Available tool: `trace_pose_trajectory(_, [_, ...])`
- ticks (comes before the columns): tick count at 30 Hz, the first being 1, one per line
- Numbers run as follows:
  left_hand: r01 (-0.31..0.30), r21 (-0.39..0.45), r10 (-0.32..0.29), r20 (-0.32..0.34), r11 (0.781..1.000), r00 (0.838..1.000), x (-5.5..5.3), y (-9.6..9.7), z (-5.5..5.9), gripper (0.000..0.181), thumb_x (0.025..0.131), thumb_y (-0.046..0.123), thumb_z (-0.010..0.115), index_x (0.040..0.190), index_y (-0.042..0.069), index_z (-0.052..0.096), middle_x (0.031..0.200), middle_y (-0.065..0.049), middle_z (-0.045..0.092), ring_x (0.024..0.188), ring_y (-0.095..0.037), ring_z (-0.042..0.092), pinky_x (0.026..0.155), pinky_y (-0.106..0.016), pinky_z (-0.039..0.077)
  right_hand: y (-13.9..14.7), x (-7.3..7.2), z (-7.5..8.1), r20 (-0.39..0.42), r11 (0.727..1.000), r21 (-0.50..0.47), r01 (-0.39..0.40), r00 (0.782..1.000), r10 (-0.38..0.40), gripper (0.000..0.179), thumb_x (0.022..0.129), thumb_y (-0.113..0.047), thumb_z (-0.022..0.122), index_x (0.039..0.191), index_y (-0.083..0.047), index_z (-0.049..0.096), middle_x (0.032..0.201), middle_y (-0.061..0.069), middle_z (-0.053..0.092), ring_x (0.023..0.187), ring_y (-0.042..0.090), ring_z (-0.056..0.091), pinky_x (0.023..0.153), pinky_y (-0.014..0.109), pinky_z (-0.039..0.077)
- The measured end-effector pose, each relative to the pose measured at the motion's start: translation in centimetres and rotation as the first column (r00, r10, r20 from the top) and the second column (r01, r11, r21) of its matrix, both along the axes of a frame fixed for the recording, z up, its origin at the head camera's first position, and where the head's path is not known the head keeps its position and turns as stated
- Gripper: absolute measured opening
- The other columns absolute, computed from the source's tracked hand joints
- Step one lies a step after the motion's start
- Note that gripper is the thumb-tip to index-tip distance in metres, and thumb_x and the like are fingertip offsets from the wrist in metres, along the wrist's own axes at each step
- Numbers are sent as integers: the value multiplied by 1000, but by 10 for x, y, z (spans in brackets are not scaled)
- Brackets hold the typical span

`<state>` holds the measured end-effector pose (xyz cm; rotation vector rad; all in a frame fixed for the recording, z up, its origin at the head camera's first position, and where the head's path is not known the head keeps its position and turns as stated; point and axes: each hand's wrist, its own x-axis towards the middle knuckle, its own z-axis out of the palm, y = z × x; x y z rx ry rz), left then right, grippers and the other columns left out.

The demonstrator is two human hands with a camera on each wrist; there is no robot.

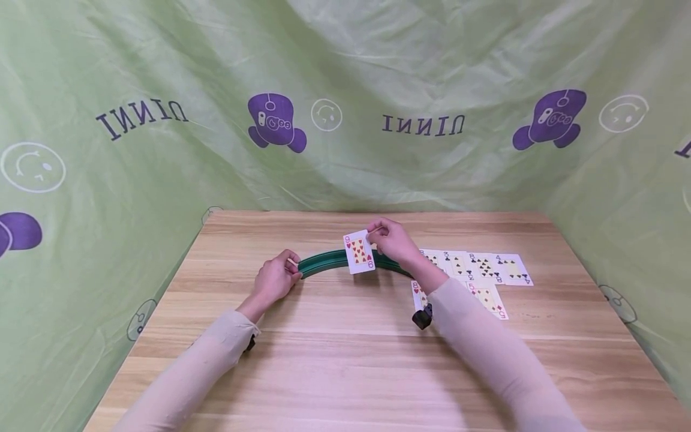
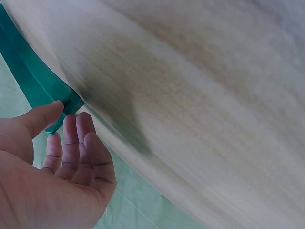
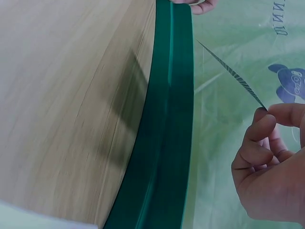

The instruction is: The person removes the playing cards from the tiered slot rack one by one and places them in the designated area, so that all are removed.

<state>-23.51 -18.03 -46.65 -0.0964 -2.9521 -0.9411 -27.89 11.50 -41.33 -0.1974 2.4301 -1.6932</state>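
Observation:
A curved green card holder (image 1: 324,260) with a lengthwise groove stands on the table. My left hand (image 1: 274,279) pinches its left end; in the left wrist view the thumb lies on the holder's end (image 2: 43,76) and the fingertips are at its edge. Above the middle of the holder, my right hand (image 1: 396,243) pinches a nine of hearts playing card (image 1: 358,253) by its upper right edge. The right wrist view shows this card (image 3: 234,75) nearly edge-on, apart from the holder (image 3: 174,95).
Several face-up cards lie to the right on the wooden table (image 1: 335,360): a three of clubs (image 1: 457,264), an eight of clubs (image 1: 484,267) and a four of clubs (image 1: 513,269) behind, a five of diamonds (image 1: 488,298) in front. The right arm partly covers others. Green cloth (image 1: 345,174) hangs around.

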Motion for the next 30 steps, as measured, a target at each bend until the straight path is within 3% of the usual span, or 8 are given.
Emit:
trace_pose_trajectory(7, [2, -2, -2, -8, 1000, 1000, 0, 0, 1, 26, 87, 16, 75, 109, 15, 62, 92, 0, 75, 84, -17, 71, 79, -43, 51, 18, 4, -1, -11, 1000, 22, -3, 1000, 3, 23, 97, -14, 58, 118, -4, 58, 93, 6, 63, 66, 14, 49, 71, 36, 48])
trace_pose_trajectory(15, [-2, -8, 2, -10, 1000, 1000, 0, -1, 0, 25, 86, 16, 75, 108, 16, 62, 91, 1, 75, 84, -18, 70, 77, -42, 51, 34, 10, -1, -9, 999, 37, -8, 1000, 8, 24, 98, -15, 58, 118, -2, 57, 83, 4, 60, 63, 14, 48, 67, 32, 46])
trace_pose_trajectory(30, [-6, -3, 6, 3, 1000, 1000, 1, 1, 0, 26, 87, 15, 75, 109, 16, 62, 92, 1, 74, 84, -17, 70, 79, -42, 51, 61, 20, 0, 14, 997, 72, 26, 1000, -27, 26, 98, -18, 57, 120, -4, 56, 86, 3, 62, 64, 14, 47, 63, 28, 42])
